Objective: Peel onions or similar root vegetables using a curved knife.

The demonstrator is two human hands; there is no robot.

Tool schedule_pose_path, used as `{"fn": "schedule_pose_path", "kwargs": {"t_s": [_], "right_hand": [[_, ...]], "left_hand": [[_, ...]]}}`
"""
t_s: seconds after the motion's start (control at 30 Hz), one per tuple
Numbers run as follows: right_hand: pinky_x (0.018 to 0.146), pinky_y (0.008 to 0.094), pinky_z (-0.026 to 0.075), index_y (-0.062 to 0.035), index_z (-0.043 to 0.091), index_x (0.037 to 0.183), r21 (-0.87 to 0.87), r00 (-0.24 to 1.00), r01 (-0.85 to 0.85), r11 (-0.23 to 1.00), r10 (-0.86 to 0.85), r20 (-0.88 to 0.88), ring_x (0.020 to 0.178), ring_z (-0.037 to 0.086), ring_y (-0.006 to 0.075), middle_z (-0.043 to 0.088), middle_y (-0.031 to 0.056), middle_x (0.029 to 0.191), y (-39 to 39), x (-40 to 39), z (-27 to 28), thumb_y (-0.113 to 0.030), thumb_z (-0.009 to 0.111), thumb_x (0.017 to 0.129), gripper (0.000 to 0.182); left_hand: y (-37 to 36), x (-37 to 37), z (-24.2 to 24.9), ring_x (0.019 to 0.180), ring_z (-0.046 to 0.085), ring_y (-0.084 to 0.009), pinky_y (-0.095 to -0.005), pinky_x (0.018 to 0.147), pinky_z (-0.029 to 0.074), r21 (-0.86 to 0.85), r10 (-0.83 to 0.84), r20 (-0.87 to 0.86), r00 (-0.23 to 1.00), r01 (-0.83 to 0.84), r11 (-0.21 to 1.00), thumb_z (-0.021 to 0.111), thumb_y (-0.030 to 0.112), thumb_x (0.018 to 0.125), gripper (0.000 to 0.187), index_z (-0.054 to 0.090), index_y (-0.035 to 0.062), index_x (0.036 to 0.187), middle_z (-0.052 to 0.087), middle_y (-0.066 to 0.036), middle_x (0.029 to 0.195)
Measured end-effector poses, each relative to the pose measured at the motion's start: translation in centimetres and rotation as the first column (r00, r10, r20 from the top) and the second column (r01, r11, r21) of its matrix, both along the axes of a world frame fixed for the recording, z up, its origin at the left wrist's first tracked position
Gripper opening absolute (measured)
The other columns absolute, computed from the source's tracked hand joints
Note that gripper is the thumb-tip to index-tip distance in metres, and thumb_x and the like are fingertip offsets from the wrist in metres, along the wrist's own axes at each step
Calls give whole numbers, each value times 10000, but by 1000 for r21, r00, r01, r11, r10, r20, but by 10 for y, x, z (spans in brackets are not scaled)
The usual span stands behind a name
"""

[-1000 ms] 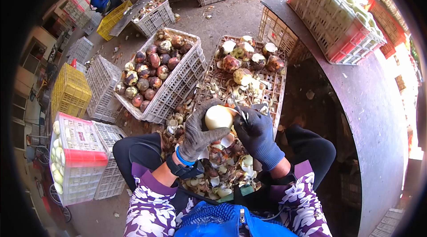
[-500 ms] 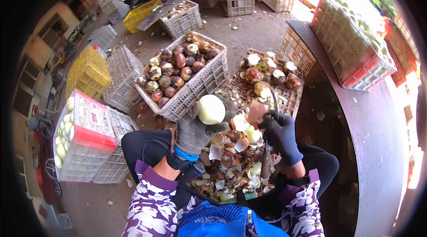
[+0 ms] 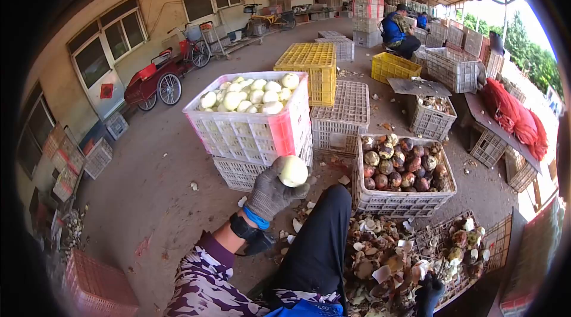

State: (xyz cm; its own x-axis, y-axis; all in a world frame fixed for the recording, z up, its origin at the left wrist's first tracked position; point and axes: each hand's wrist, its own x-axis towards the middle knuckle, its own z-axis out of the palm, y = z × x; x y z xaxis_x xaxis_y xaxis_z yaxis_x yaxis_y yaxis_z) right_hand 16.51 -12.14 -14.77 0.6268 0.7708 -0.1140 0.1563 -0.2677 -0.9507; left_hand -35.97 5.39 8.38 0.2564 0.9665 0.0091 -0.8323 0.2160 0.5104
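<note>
My left hand (image 3: pixel 270 189), in a grey knitted glove, grips a peeled, pale green-white round fruit or vegetable (image 3: pixel 293 171). It is in front of the white crate (image 3: pixel 244 129), which is heaped with similar peeled pieces (image 3: pixel 253 96). At the lower right, my right hand (image 3: pixel 429 294) wears a dark glove and is closed on a thin, dark, curved knife-like tool (image 3: pixel 441 268), only partly visible. Beneath that hand lie peelings (image 3: pixel 380 257). Several partly peeled rounds (image 3: pixel 458 251) rest on a crate beside it.
Unpeeled dark, reddish rounds (image 3: pixel 404 165) fill a crate (image 3: pixel 404 203) ahead. Yellow crates (image 3: pixel 306 70) and grey crates (image 3: pixel 340 115) stand behind. A seated person (image 3: pixel 399 31) is farther back. A red cart (image 3: pixel 148 88) stands by the wall; red sacks (image 3: pixel 514 118) lie on a board.
My view has turned left and risen. My left hand has carried the peeled round left, away from the peelings, towards the crate of peeled pieces. My right hand stays over the peelings.
</note>
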Motion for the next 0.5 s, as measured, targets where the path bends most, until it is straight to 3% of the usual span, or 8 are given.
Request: {"fn": "schedule_pose_path", "kwargs": {"t_s": [0.03, 0.07, 0.1, 0.2, 0.27, 0.37, 0.4, 0.5], "right_hand": [[335, 250, 319, -10, 617, 821, 0, 1000, 20, 1000, -20, -13, 373, 465, 92, 601, 48, 603, 2, -6, 10, -232, 603, 900, 236], [358, 231, 308, -56, 626, 996, 17, 999, -9, 1000, 10, -38, 406, 437, 74, 622, 55, 668, -8, -17, 29, -228, 594, 914, 193], [380, 213, 297, -101, 636, 1170, 35, 997, -37, 999, 40, -65, 439, 408, 55, 643, 62, 733, -18, -27, 47, -223, 585, 927, 276], [357, 218, 271, -69, 645, 1112, 38, 977, 82, 996, -72, -200, 405, 380, 57, 620, 51, 703, -11, -50, 82, -186, 563, 934, 228], [360, 217, 272, -58, 629, 1125, -40, 969, 74, 996, -81, -235, 400, 375, 59, 631, 79, 722, -16, -7, 26, -155, 565, 927, 229], [359, 217, 266, -54, 603, 1167, 125, 972, 115, 986, -86, -221, 393, 369, 61, 635, 87, 709, -18, -3, 7, -146, 586, 914, 269], [356, 215, 264, -48, 584, 1194, 103, 948, 171, 980, -135, -290, 394, 373, 62, 642, 97, 711, -18, -1, 2, -154, 610, 902, 311], [357, 217, 273, -42, 583, 1189, 56, 962, 153, 987, -135, -238, 401, 386, 64, 657, 107, 740, -22, 11, -9, -170, 623, 898, 320]], "left_hand": [[8, -21, -7, 1043, 582, -423, -505, 830, 575, -18, 85, 2, 996, -84, 996, 614, 300, 894, 454, 482, -8, 1200, 576, -228, 1110], [20, -45, -14, 1008, 601, -388, -508, 826, 575, -26, 144, -10, 990, -144, 989, 614, 288, 894, 424, 485, -2, 1174, 595, -199, 1067], [35, -70, -23, 996, 612, -350, -500, 818, 579, -40, 199, -2, 980, -199, 979, 615, 287, 895, 392, 491, 13, 1147, 606, -177, 1050], [72, -129, -20, 992, 614, -317, -500, 836, 564, 11, 394, -1, 919, -394, 919, 603, 301, 901, 376, 503, 32, 1144, 607, -158, 1066], [96, -166, -7, 1022, 596, -308, -536, 864, 537, 64, 492, -75, 868, -488, 871, 594, 322, 903, 402, 487, 50, 1179, 597, -135, 1110], [146, -226, 8, 1017, 592, -291, -526, 821, 542, 180, 669, -191, 718, -645, 743, 590, 357, 899, 402, 503, 99, 1195, 597, -99, 1130], [155, -237, 18, 1013, 595, -287, -519, 809, 544, 223, 725, -231, 648, -690, 688, 597, 360, 893, 395, 516, 103, 1182, 602, -95, 1129], [186, -274, 37, 1058, 563, -255, -482, 810, 507, 210, 765, -255, 591, -739, 640, 610, 380, 882, 354, 571, 144, 1144, 604, -85, 1107]]}}
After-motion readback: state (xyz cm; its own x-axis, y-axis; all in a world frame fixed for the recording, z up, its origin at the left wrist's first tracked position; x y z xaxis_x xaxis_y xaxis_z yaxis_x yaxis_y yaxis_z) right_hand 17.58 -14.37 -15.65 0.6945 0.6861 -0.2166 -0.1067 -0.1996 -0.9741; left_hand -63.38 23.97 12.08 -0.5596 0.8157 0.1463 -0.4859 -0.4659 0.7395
